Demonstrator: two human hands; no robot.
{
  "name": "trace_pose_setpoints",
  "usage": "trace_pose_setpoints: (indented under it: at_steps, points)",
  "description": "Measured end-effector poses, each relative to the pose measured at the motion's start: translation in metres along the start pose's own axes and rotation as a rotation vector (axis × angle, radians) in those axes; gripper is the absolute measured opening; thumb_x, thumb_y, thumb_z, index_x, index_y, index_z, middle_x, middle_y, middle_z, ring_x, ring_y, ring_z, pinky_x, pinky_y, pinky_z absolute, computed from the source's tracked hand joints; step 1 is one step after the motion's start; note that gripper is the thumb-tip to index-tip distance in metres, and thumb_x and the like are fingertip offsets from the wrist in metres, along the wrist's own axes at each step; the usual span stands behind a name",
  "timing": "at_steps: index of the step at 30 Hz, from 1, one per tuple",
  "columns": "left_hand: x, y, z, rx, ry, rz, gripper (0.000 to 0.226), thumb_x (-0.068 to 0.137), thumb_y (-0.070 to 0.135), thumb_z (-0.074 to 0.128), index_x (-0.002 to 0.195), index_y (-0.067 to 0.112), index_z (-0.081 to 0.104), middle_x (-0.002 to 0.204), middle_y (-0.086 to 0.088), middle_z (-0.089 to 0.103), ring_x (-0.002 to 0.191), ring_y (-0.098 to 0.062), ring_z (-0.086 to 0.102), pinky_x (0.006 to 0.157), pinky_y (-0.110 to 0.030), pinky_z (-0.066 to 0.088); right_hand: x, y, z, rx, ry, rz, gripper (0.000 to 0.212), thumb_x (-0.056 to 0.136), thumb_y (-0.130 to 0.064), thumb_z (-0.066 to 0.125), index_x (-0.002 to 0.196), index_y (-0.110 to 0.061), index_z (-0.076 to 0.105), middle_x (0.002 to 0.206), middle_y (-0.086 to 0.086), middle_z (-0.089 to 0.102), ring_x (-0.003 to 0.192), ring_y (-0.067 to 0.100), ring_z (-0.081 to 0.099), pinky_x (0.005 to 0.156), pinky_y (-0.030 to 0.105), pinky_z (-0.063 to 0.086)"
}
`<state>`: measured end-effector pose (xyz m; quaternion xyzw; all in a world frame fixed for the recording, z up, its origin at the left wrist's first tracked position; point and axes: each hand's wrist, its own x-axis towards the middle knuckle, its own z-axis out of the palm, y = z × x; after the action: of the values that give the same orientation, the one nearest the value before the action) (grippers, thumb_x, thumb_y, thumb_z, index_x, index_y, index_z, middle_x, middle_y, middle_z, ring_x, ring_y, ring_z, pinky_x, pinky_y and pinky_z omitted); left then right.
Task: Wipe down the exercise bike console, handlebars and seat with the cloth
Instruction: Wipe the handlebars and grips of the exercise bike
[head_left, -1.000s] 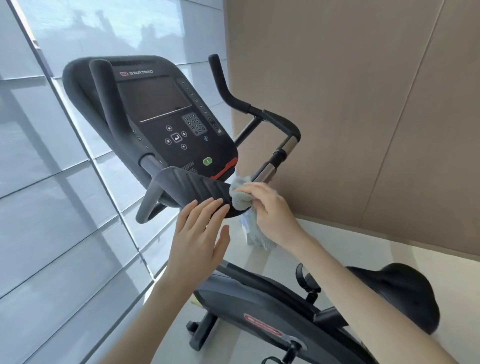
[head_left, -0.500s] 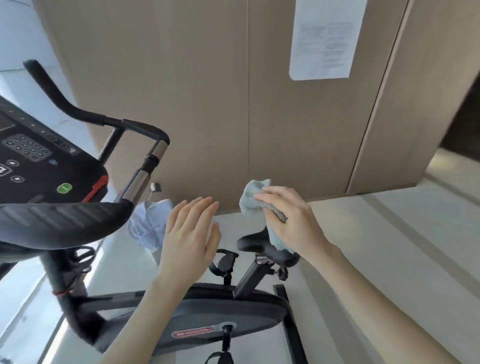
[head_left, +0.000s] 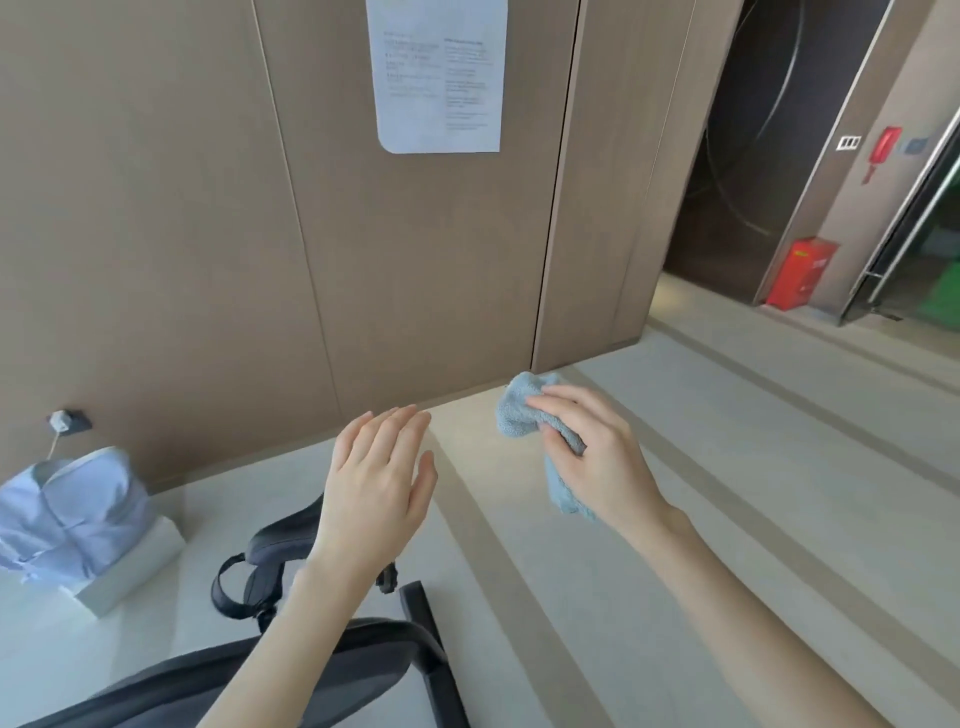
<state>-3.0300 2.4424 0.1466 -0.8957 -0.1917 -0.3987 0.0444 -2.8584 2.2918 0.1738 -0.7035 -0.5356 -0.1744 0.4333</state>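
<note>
Right hand (head_left: 597, 457) grips cloth (head_left: 519, 415); left hand (head_left: 376, 483) flat, apart.

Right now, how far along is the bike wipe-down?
Done, as far as shown: a second ago the cloth was rubbing the handlebar grip below the console. Both are now out of view, so their finish can't be checked. In hand: the right hand grips the bunched cloth in mid-air; the left hand is open, overlapping the seat in view. Left: the seat, which the cloth is not yet touching.
</note>
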Motion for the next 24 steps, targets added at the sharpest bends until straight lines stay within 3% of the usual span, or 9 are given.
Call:
trace_pose_setpoints:
  at_steps: [5, 11, 15, 24]
  points:
    - [0.037, 0.053, 0.062, 0.031, -0.031, -0.061, 0.035, 0.088, 0.016, 0.052, 0.117, 0.000, 0.062, 0.119, -0.012, 0.064, 0.105, -0.030, 0.061, 0.102, -0.043, 0.037, 0.018, 0.080, -0.027, -0.001, -0.011, -0.020, 0.031, 0.081, 0.004, 0.060, 0.107, -0.009, 0.068, 0.111, 0.004, 0.063, 0.105, 0.021, 0.059, 0.091, 0.025, 0.044]
    - [0.069, 0.092, 0.113, 0.124, -0.116, -0.184, 0.043, 0.091, 0.023, 0.043, 0.121, -0.001, 0.060, 0.124, -0.015, 0.062, 0.108, -0.031, 0.061, 0.100, -0.046, 0.044, 0.048, 0.155, -0.032, 0.084, -0.057, -0.016, 0.031, 0.082, 0.005, 0.061, 0.107, -0.010, 0.068, 0.111, 0.004, 0.063, 0.105, 0.023, 0.058, 0.090, 0.024, 0.043]
    - [0.088, 0.089, 0.137, 0.200, -0.154, -0.261, 0.045, 0.090, 0.025, 0.041, 0.120, -0.002, 0.061, 0.122, -0.016, 0.063, 0.106, -0.032, 0.062, 0.097, -0.046, 0.047, 0.072, 0.190, -0.011, 0.144, -0.071, -0.028, 0.031, 0.082, 0.004, 0.062, 0.107, -0.011, 0.068, 0.110, 0.000, 0.063, 0.102, 0.020, 0.058, 0.089, 0.016, 0.040]
    - [0.154, 0.029, 0.227, 0.259, -0.154, -0.363, 0.047, 0.091, 0.027, 0.038, 0.120, -0.002, 0.061, 0.121, -0.015, 0.063, 0.107, -0.031, 0.062, 0.099, -0.045, 0.045, 0.154, 0.267, 0.083, 0.242, -0.115, -0.046, 0.029, 0.081, 0.005, 0.063, 0.106, -0.009, 0.068, 0.107, -0.001, 0.064, 0.101, 0.019, 0.060, 0.087, 0.022, 0.044]
